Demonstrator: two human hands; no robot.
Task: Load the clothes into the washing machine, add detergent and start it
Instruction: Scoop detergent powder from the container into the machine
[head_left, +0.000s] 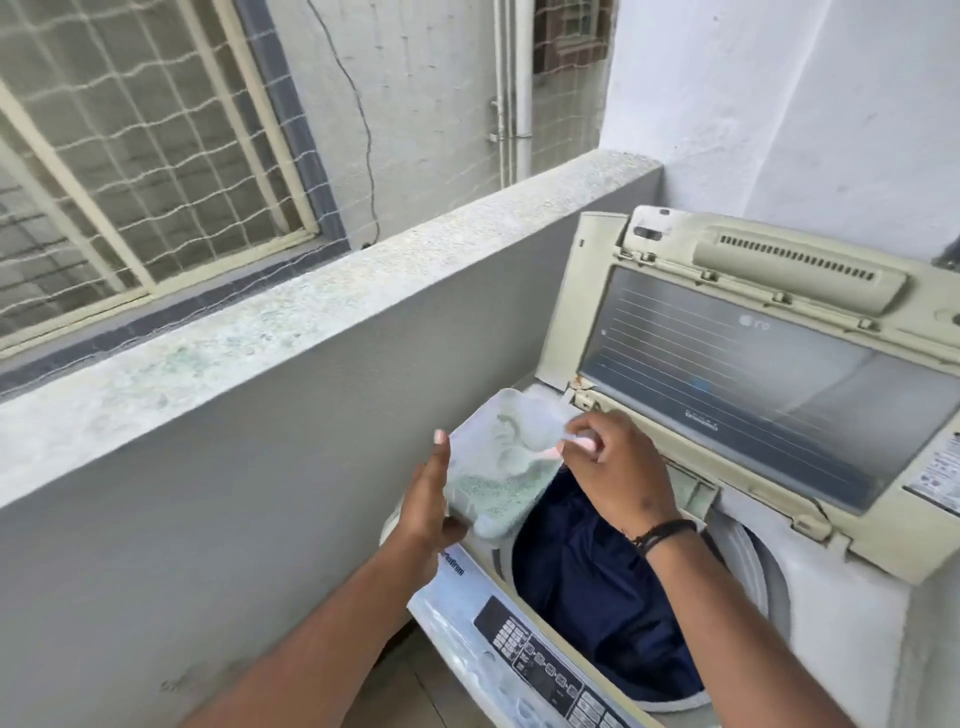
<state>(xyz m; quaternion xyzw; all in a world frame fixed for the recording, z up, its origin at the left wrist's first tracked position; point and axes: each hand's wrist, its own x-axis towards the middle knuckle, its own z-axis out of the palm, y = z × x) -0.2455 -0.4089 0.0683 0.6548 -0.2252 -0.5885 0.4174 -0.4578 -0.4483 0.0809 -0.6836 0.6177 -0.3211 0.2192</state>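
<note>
A person's left hand (426, 512) gripped a clear tub (498, 467) of pale green detergent powder (485, 491), tilted over the front left rim of an open top-loading washer (841, 623). The right hand (618, 473) reached into the tub, its fingers (582, 434) closed on the handle of a clear scoop (540, 439). Dark blue clothes (597, 597) lay in the drum below, the lid (769, 384) stood raised behind, and a grey parapet wall (260, 415) ran along the left.
</note>
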